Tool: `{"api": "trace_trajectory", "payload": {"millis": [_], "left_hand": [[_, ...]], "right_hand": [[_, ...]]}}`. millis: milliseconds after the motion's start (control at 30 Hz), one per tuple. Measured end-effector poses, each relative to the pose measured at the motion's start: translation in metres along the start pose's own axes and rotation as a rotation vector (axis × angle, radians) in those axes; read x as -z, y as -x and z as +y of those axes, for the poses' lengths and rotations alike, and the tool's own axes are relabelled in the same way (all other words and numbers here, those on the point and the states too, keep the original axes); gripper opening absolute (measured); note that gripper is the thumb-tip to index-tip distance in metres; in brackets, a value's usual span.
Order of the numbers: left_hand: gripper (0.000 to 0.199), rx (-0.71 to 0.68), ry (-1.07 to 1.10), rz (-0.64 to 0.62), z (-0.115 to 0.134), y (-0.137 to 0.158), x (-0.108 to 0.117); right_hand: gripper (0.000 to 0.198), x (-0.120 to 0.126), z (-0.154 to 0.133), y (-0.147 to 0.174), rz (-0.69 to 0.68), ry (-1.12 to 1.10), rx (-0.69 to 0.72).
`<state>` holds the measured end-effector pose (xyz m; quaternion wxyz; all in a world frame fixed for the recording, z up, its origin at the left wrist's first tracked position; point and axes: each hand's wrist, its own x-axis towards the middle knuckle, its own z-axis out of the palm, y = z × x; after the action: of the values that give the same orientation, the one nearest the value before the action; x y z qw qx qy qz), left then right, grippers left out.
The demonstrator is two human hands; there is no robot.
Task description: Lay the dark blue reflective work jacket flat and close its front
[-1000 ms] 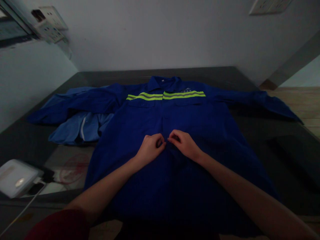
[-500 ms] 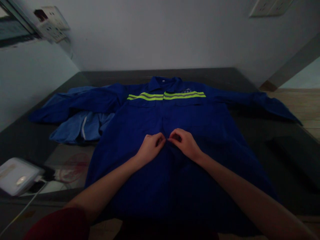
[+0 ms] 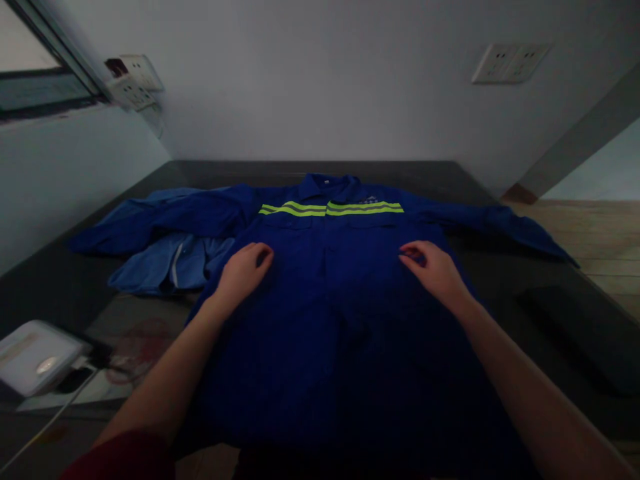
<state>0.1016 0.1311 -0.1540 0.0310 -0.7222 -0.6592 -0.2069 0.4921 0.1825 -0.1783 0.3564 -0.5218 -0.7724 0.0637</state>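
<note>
A dark blue work jacket lies front up with its sleeves spread and its collar at the far end. Yellow-green reflective stripes run across its chest. My left hand is over the left part of the jacket front, fingers loosely curled and the thumb a little apart, with nothing seen in it. Over the right part, below the chest pocket, my right hand has its thumb and bent fingers apart and holds nothing visible. Whether either hand touches the cloth, I cannot tell.
Lighter blue folded clothing lies partly under the left sleeve. A white device with a cable sits at the table's left front. A black flat object lies at the right on the dark table. Wall sockets are behind.
My hands have left the jacket's middle front, where they were pinched close together, and moved apart to either side, their fingers loosening. The camera view has tilted up slightly.
</note>
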Motion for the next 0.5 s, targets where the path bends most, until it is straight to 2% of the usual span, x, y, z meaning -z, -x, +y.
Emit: {"api": "trace_trajectory", "payload": {"millis": [100,167,300,400,500], "left_hand": [[0.030,0.096,-0.137,0.097,-0.032,-0.001,0.007],[0.037,0.101,-0.182,0.048,-0.037,0.005,0.000],[0.050,0.072,-0.242,-0.137,-0.023,0.019,-0.027],[0.053,0.096,-0.273,-0.179,-0.018,0.021,-0.039],[0.054,0.090,-0.297,-0.190,-0.022,0.015,-0.040]], "right_hand": [[0.036,0.014,0.039,0.008,0.039,0.308,-0.075],[0.046,0.010,0.050,0.016,0.003,0.395,-0.065],[0.058,-0.013,0.045,0.028,-0.148,0.462,-0.024],[0.059,-0.024,0.039,0.030,-0.210,0.494,-0.070],[0.058,-0.026,0.040,0.029,-0.216,0.499,-0.082]]}}
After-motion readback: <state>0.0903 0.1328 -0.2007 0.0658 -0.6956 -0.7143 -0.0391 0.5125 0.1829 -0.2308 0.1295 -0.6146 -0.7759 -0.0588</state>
